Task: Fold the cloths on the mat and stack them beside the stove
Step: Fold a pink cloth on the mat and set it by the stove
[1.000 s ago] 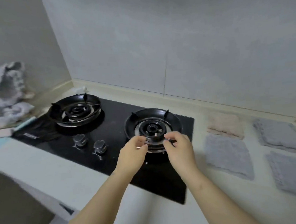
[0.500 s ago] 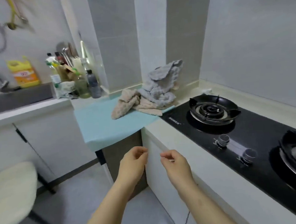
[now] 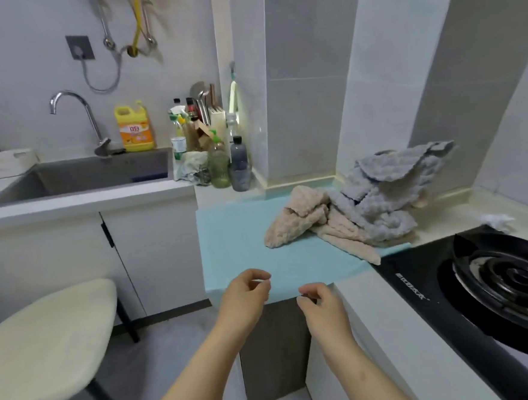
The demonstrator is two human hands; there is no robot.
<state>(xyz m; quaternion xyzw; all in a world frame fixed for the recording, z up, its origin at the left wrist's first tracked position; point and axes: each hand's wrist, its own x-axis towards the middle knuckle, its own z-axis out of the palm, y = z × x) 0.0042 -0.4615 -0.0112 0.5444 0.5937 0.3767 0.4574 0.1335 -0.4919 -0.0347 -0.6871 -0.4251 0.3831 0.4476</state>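
A light blue mat [image 3: 243, 242] covers a low counter ahead of me. At its back right lies a heap of crumpled cloths: beige ones [image 3: 298, 222] in front and grey ones [image 3: 390, 188] piled against the wall. The black gas stove [image 3: 468, 282] sits to the right of the mat. My left hand [image 3: 244, 298] and my right hand [image 3: 321, 305] hover side by side at the mat's near edge, fingers loosely curled, holding nothing. Both are well short of the cloth heap.
A steel sink [image 3: 77, 178] with a tap is at the left. Bottles and a yellow detergent jug [image 3: 133, 127] crowd the corner behind the mat. A cream stool [image 3: 44, 343] stands at the lower left. A crumpled white scrap [image 3: 498, 219] lies behind the stove.
My view has swung left from the stove and the folded cloths to the mat and sink. Both hands have kept their loose pose and now sit over the mat's near edge.
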